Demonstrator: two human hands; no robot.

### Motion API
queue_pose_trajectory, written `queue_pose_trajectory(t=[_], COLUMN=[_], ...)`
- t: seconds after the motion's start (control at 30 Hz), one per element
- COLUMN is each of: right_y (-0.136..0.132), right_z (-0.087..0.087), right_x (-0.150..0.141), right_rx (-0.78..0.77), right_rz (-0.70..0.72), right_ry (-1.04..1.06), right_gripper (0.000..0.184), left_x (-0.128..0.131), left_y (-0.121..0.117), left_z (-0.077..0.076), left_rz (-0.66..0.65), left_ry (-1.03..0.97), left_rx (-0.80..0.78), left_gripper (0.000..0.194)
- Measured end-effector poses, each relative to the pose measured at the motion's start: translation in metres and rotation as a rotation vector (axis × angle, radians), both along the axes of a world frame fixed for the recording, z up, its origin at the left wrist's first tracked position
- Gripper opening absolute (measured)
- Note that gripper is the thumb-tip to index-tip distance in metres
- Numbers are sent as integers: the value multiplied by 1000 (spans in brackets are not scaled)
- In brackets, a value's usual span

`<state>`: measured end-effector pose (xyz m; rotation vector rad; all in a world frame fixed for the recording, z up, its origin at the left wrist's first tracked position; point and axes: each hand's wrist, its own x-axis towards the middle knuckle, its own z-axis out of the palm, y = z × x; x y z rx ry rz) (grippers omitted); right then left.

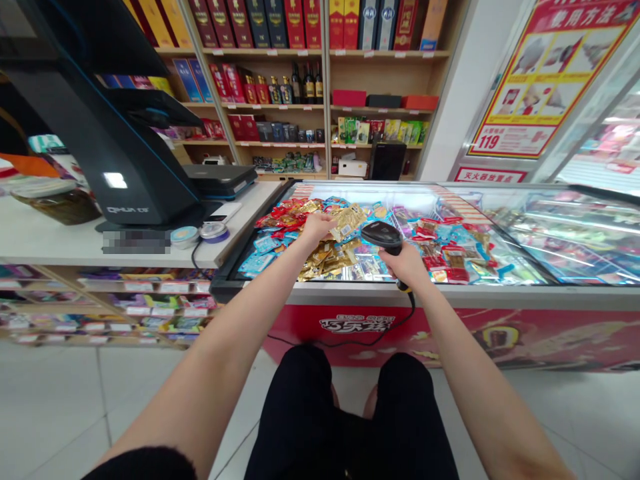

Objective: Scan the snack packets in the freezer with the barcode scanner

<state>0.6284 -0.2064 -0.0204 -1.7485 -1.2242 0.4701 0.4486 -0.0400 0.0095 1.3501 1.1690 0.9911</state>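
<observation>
**Head view: gold foil packet (349, 222) and handheld barcode scanner (381, 237) held over a glass-topped chest freezer (350, 289)**

The left hand (317, 228) holds the packet up by its near end, the grip pressed together on the foil between fingers and thumb. The right hand (400, 261) is closed around the scanner's handle, with the black scanner head just beside the packet; nothing lies between them. The packet is clear of the pile, above the open part of the freezer. Many more packets lie loose below it: red, blue and gold snack packets (320, 260) spread across the chest, none held. A black coiled cable (380, 340) runs from the base of the scanner down over the freezer's red front panel, near the person's knees. Its glass lid (515, 233) covers the right end of the chest. To the left, a black checkout terminal (110, 153) stands on the white worktop (60, 243), beside a glass jar (55, 203) and two small round tins (214, 232). Behind the freezer, wooden shelves (380, 80) carry boxed liquor and bottles (305, 83).
</observation>
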Motion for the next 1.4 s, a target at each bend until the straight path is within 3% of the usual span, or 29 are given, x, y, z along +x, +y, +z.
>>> queue_pose_trajectory(t=[0.27, 0.47, 0.6, 0.7, 0.73, 0.9, 1.07, 1.4], right_y=[-27, -47, -55, -57, -56, -54, -48, -12], right_z=[-8, -8, -5, -8, -10, -21, -16, -5], right_x=[84, 143, 157, 156, 156, 156, 148, 63], right_rx=[108, 191, 241, 221, 207, 179, 153, 153], right_rz=[-132, -336, -385, -400, -402, -383, -310, -107], right_ry=[284, 391, 437, 442, 441, 417, 417, 413], right_gripper=[24, 26, 23, 24, 25, 27, 28, 24], left_x=[68, 158, 216, 234, 234, 208, 159, 38], left_y=[-15, -28, -43, -51, -52, -46, -24, 18], left_z=[-4, 2, -2, -12, -15, -22, -15, -6], left_rz=[-178, -399, -467, -430, -429, -409, -318, -79], left_ry=[-45, -148, -116, 73, 117, 197, 266, 463], left_rx=[-149, -182, -39, 193, 249, 366, 386, 524], left_gripper=[22, 19, 11, 6, 3, 30, 28, 30])
